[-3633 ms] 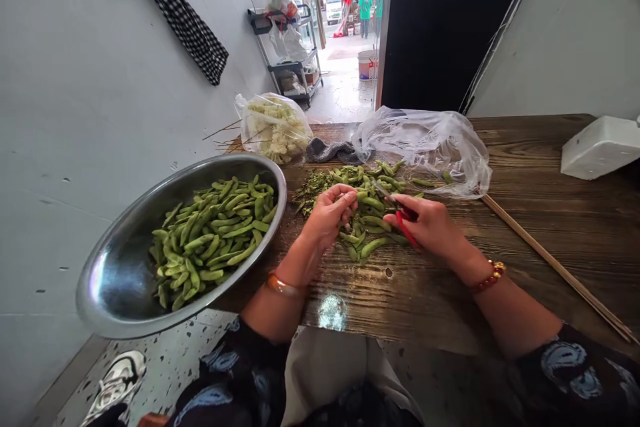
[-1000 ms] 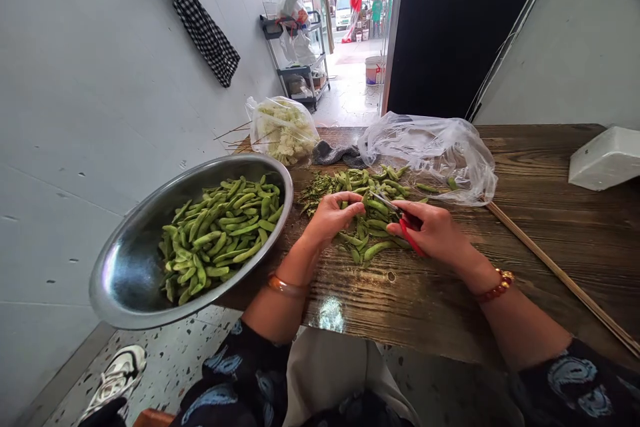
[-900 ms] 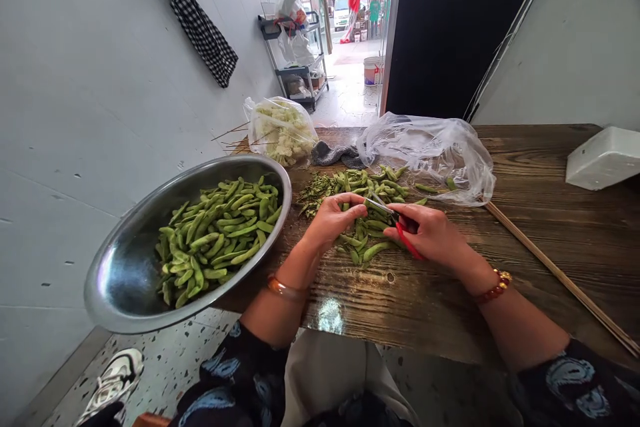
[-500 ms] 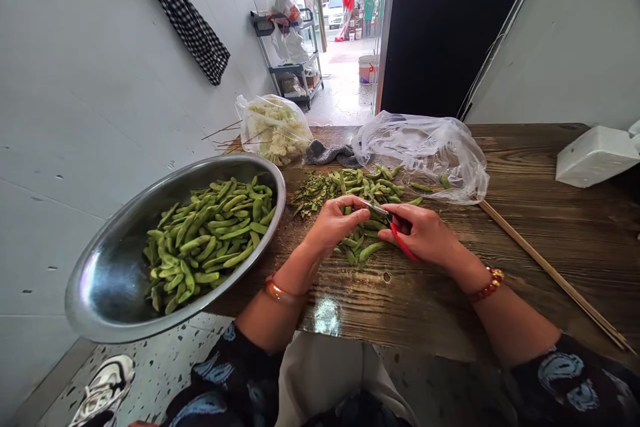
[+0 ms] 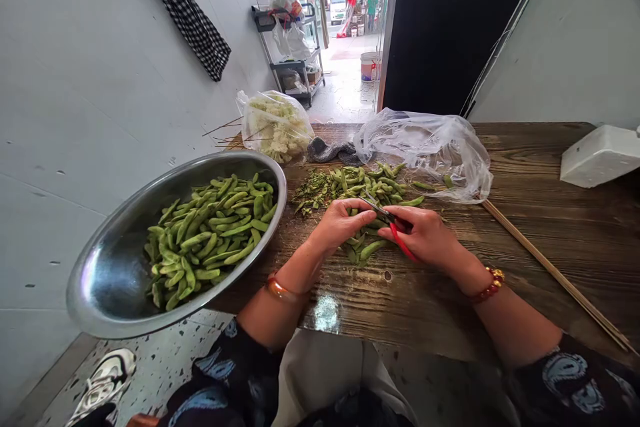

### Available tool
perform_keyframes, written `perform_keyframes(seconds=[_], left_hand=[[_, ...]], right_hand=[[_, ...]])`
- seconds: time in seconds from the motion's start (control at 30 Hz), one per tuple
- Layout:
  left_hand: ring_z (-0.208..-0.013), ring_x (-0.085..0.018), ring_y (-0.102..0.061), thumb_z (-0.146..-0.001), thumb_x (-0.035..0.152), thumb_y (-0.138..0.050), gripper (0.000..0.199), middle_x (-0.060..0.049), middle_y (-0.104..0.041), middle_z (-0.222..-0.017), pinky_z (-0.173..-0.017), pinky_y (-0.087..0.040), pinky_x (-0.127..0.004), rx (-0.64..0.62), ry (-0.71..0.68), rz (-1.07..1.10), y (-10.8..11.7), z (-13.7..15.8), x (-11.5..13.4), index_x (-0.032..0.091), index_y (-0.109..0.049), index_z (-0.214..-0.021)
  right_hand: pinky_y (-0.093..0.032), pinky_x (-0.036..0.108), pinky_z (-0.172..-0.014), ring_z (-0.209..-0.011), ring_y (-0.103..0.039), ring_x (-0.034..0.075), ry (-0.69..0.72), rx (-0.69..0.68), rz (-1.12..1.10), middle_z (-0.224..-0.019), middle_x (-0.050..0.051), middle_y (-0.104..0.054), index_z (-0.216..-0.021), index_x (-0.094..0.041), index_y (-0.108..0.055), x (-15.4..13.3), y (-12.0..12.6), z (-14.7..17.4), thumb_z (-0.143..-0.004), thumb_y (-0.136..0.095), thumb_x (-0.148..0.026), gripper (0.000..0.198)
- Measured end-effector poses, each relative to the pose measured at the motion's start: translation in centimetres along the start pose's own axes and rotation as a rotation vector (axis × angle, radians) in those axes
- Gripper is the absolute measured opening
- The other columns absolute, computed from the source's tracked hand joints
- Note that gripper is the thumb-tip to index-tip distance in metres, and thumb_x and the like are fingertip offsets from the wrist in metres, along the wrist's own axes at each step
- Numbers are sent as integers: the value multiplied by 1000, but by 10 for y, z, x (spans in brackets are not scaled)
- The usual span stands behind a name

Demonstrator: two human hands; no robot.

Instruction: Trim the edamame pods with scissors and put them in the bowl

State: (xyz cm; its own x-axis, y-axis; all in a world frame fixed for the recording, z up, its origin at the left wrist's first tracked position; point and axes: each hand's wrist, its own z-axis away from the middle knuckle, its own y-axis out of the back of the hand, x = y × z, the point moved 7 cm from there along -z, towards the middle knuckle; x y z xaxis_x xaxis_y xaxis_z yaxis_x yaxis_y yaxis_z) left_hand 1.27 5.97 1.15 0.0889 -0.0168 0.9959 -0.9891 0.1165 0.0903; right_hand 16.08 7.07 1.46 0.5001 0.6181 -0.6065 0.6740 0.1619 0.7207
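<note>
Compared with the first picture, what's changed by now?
The left hand has shifted right, toward the right hand, so the scissors now reach the left fingers. The right hand still holds the scissors; whether the left took or released a pod is unclear. The metal bowl and clear bag stayed put.

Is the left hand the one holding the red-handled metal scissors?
No, the right hand grips the red-handled metal scissors, which point toward the left hand.
</note>
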Motion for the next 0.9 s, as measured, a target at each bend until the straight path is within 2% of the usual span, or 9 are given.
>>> perform_keyframes(seconds=[0.23, 0.33, 0.4, 0.53, 0.73, 0.9], left_hand=[[-62, -10, -52, -69, 36, -73, 26, -4, -64, -69, -55, -37, -20, 47, 12, -6, 7, -2, -1, 11, -71, -75], [-67, -10, -52, -64, 35, -77, 27, -4, -63, -74, -58, -38, -20, 106, -18, 1, 13, -3, -2, 11, -70, -74], [-61, -7, -49, -62, 35, -79, 29, -1, -60, -69, -54, -36, -19, 126, 10, 56, 15, -4, -6, 12, -68, -75], [-42, -2, -33, -63, 37, -78, 34, 7, -48, -55, -41, -21, -17, 152, 109, 241, 17, -5, -17, 14, -60, -80], [-41, -2, -42, -64, 33, -76, 34, 1, -63, -68, -36, -19, -15, 150, 128, 382, 19, -7, -19, 15, -53, -81], [-40, -2, -43, -63, 31, -77, 35, -2, -67, -72, -36, -19, -14, 129, 140, 440, 16, -6, -20, 15, -52, -82]], right_hand=[[-39, 24, -56, -58, -53, 13, 0, -66, -32, -69, 1, -64, -106, -17, -70, 2, -4, -2, -83, -61, -46, 38], [-39, 24, -55, -58, -52, 13, -45, -32, -51, -67, 1, -64, -106, -16, -70, 6, -1, -2, -82, -61, -48, 41], [-39, 24, -55, -58, -53, 13, -83, 15, -56, -67, 1, -64, -109, -15, -70, 10, 3, -2, -81, -62, -49, 44], [-38, 24, -53, -57, -52, 14, -102, 64, -32, -64, 0, -62, -112, -16, -69, 15, 6, -1, -81, -61, -52, 48], [-42, 25, -56, -58, -53, 14, -38, 77, 18, -68, 1, -62, -111, -19, -68, 10, 5, -1, -82, -61, -49, 42], [-46, 29, -63, -66, -57, 17, -20, 55, 49, -76, 3, -63, -116, -19, -64, 4, 4, -1, -81, -64, -50, 47]])
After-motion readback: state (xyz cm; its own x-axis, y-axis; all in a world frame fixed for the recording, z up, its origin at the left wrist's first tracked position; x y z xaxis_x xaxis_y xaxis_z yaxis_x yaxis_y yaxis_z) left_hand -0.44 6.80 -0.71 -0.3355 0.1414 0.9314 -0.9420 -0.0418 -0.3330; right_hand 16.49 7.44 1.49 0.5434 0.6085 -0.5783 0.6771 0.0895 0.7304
